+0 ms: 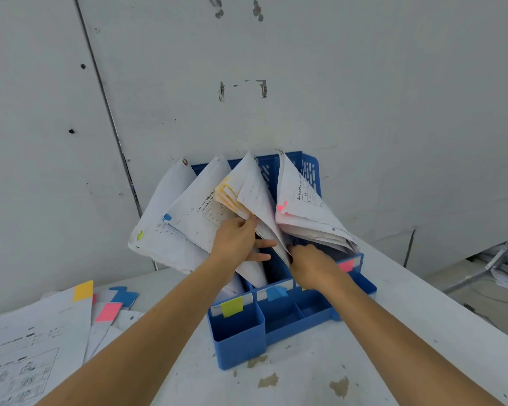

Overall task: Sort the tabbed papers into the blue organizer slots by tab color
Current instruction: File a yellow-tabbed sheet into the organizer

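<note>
At the lower left of the frame, nearest to the viewer, the unsorted papers (35, 332) lie spread on the counter (305, 376). A yellow tab (83, 290), a pink tab (108, 312) and blue tabs (123, 294) show at their upper edges. In the lower middle stands the blue organizer (238, 338). Its front carries colour labels: a yellow-green label (232, 306) at the left, a blue label (276, 293) in the middle and a pink label (346, 264) at the right.

Just above, in the middle of the frame, both hands work at the slots. The left hand (236, 241) pinches the lower part of the yellow-tabbed bundle (247, 194) with the thumb, and two of its fingers lie straight below. The right hand (311, 263) reaches into the gap between this bundle and the pink-tabbed bundle (305, 206). Its fingertips are hidden by the sheets, so I cannot tell if it grips anything.

Farther back, the blue-tabbed bundle (194, 212) and the green-tabbed bundle (156, 230) lean out to the left, before the grey wall (364, 83).

The step in hand seems to be seating the yellow-tabbed bundle in its slot. To do it well, the right hand should keep the gap open. The left hand should hold the sheets together and guide their lower edge straight down, so that no sheet slips into the pink slot.
</note>
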